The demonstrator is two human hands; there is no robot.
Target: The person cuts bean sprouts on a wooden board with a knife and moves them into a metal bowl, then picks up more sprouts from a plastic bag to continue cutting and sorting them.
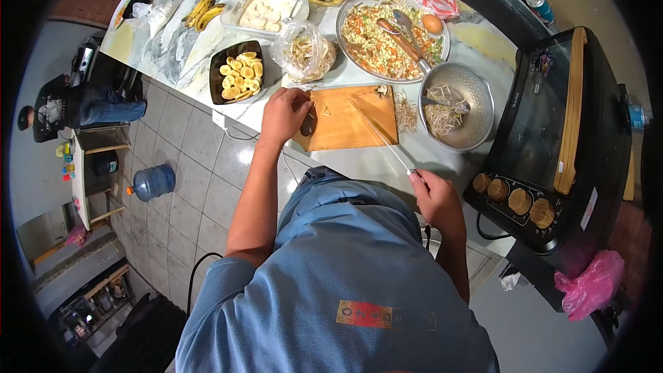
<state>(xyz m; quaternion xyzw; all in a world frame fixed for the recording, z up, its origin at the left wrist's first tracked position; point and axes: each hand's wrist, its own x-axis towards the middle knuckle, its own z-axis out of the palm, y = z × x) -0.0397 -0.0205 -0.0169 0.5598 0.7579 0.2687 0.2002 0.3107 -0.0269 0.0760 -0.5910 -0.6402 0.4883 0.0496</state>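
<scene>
Knife (388,143) gripped at its handle by the right hand (438,200), blade slanted across the wooden board (356,131). Left hand (282,116) placed at the board's left edge, well apart from the right, fingers bunched; whether anything is pinched cannot be told. Small sprout scraps (327,108) are seen on the board, loose sprouts (406,114) just beside its right edge. For clean cutting, the sprouts are best gathered into a low bunch, fingertips curled back, the board steadied and the blade drawn level. Counted: one knife, one board, one bag of sprouts (311,59), one metal bowl (478,116), one egg (432,24), four oven knobs (520,202). Banana slices (238,76) are overlapped, so no sure count is given.
</scene>
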